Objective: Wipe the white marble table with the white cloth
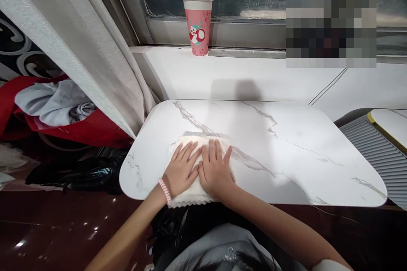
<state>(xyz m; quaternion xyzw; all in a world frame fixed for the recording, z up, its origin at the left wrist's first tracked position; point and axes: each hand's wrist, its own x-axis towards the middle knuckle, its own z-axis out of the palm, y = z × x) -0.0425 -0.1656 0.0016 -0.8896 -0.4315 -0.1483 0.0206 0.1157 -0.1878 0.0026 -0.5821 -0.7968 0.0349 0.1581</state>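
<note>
A folded white cloth lies on the left part of a white marble-look table, its near edge reaching the table's front rim. My left hand, with a pink bead bracelet at the wrist, rests flat on the cloth with fingers spread. My right hand lies flat beside it on the same cloth, the two hands touching side by side. Neither hand grips anything.
A pink paper cup with a red straw stands on the white window ledge behind the table. A grey curtain hangs at the left. Red and grey fabric lies piled at far left. A ribbed grey surface sits at right.
</note>
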